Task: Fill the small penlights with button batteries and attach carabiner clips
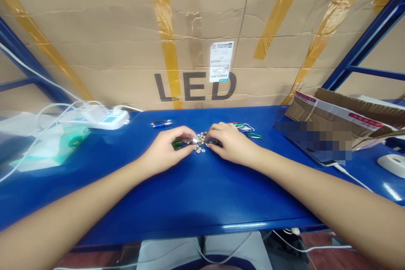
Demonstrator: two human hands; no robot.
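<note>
1. A small pile of silvery discs point(200, 137) lay on the blue surface point(202, 194), nearer its far edge, roughly midway between the side edges;
2. The left hand point(164, 147) was at the pile's left; its grip was narrow, thumb and forefinger pinching one disc point(195, 139);
3. The right hand point(233, 143) bent over the pile's right side; whether its grip held anything, I could not tell;
4. Carabiners point(255, 135) lay beyond the right hand, towards the far edge.
</note>
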